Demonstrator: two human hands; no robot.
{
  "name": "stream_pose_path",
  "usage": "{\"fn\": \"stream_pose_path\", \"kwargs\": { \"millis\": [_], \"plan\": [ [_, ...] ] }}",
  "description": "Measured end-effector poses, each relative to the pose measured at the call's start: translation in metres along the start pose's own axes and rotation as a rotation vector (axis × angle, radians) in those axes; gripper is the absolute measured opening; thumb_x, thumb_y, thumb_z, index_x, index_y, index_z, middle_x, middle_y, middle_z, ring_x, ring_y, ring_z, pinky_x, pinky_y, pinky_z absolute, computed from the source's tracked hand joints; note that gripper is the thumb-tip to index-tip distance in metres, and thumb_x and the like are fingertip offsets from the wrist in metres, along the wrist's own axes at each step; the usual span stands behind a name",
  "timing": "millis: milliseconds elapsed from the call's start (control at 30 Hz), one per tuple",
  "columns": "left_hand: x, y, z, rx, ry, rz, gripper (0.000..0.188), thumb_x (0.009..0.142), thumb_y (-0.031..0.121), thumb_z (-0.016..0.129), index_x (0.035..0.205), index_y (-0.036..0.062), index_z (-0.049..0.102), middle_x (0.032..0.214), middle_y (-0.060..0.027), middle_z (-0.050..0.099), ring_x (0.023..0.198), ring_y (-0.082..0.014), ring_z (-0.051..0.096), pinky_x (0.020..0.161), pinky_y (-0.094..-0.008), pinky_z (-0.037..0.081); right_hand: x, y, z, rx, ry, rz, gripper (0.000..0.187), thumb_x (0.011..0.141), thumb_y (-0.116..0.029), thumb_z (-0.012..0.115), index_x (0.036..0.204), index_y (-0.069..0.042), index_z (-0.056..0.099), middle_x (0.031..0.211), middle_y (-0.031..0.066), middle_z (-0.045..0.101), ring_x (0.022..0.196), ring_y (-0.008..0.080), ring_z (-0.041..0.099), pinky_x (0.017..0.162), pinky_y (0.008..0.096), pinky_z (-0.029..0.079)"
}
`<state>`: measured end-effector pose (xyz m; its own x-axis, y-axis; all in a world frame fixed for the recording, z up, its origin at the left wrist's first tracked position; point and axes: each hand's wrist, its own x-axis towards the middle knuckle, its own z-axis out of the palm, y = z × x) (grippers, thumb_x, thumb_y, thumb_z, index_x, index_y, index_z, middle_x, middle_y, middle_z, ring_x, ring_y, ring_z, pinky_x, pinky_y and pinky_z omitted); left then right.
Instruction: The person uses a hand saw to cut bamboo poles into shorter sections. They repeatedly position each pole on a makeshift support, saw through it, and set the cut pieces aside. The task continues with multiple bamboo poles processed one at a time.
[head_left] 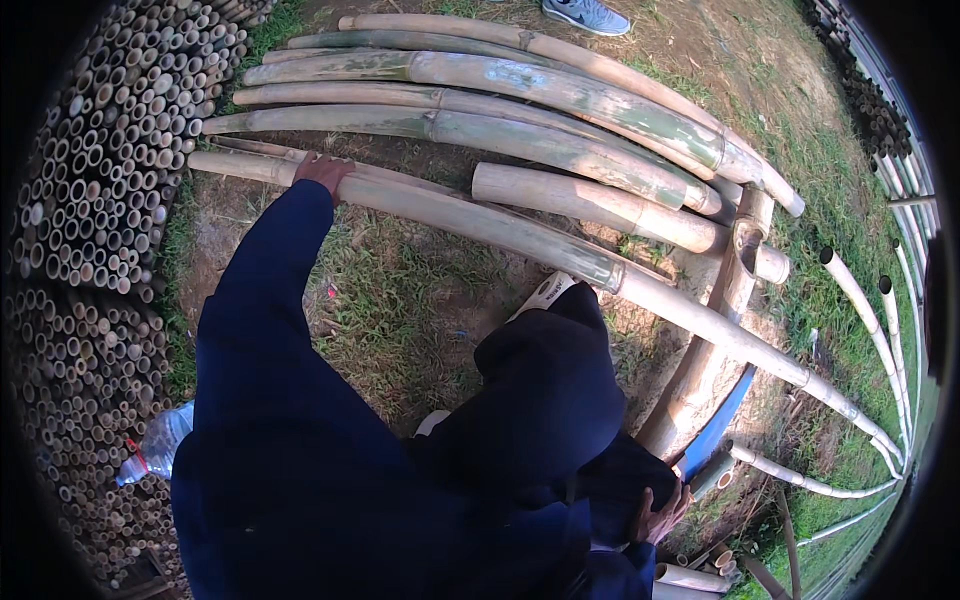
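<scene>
My left hand (pixel 325 172) is closed over a long pale bamboo pole (pixel 480 225) near its left end. The pole runs down to the right and crosses a thick bamboo support (pixel 690 375). At the lower right my right hand (pixel 660 515) has its fingers curled at the near end of a handsaw with a blue blade (pixel 718 425). The handle is mostly hidden by the hand and my dark clothing. The blade slants up and right beside the support, its far tip near the pole's underside. My bent knee (pixel 550 390) and white shoe (pixel 548 292) are close below the pole.
Several thick bamboo poles (pixel 560 85) lie side by side beyond the held one. Stacked bamboo (pixel 110 150) lines the left, with a plastic bottle (pixel 165 445) beside it. Another person's shoe (pixel 590 15) shows at the top. Thinner poles (pixel 870 310) lie on the right.
</scene>
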<state>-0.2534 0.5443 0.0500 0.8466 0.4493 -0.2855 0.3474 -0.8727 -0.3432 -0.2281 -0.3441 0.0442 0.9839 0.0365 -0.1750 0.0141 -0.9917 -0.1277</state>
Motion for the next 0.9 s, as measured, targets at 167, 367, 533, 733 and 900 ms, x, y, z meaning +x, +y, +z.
{"fn": "stream_pose_path", "kwargs": {
  "millis": [167,367,533,733,900],
  "plan": [
    [0.043,-0.043,0.011,0.122,-0.202,-0.124,0.035,0.089,0.017,0.071,0.123,0.0224,0.068,0.125,-0.0067,0.072,0.123,-0.0299,0.065,0.106,-0.0542,0.045,0.032,-0.018,-0.018,0.093,0.029,0.090,0.080,0.091,-0.045,0.074,0.156,-0.011,0.042,0.153,0.0190,0.048,0.139,0.0422,0.046,0.116,0.0561,0.035],
    [0.127,0.097,-0.076,-0.184,-0.221,0.104,0.019,0.089,0.019,0.069,0.105,0.0127,0.076,0.106,-0.0169,0.075,0.106,-0.0383,0.071,0.094,-0.0520,0.054,0.145,-0.083,-0.037,0.354,0.261,-0.254,0.065,0.096,-0.025,0.071,0.153,-0.006,0.046,0.142,0.0219,0.057,0.127,0.0401,0.056,0.108,0.0498,0.045],
    [0.151,0.298,-0.081,-0.542,-0.349,0.613,0.031,0.092,0.029,0.070,0.118,0.0129,0.075,0.106,-0.0181,0.076,0.104,-0.0375,0.071,0.092,-0.0483,0.054,0.243,-0.192,-0.050,0.293,0.185,-0.637,0.065,0.091,-0.029,0.077,0.147,-0.005,0.053,0.135,0.0201,0.061,0.125,0.0399,0.058,0.108,0.0504,0.044],
    [0.172,0.412,-0.051,-0.330,-0.185,0.890,0.040,0.089,0.017,0.070,0.126,0.0025,0.065,0.105,-0.0210,0.074,0.104,-0.0410,0.071,0.096,-0.0499,0.055,0.271,-0.241,-0.042,0.160,0.140,-0.722,0.074,0.084,-0.037,0.084,0.147,-0.011,0.054,0.141,0.0150,0.059,0.128,0.0355,0.057,0.109,0.0500,0.041],
    [0.187,0.431,-0.033,-0.023,-0.315,0.875,0.032,0.087,0.010,0.068,0.118,-0.0001,0.066,0.107,-0.0207,0.075,0.103,-0.0412,0.072,0.092,-0.0505,0.058,0.227,-0.258,-0.039,0.333,0.135,-0.688,0.068,0.083,-0.022,0.083,0.145,-0.011,0.056,0.137,0.0126,0.060,0.126,0.0339,0.058,0.114,0.0538,0.038]
  ]
}}
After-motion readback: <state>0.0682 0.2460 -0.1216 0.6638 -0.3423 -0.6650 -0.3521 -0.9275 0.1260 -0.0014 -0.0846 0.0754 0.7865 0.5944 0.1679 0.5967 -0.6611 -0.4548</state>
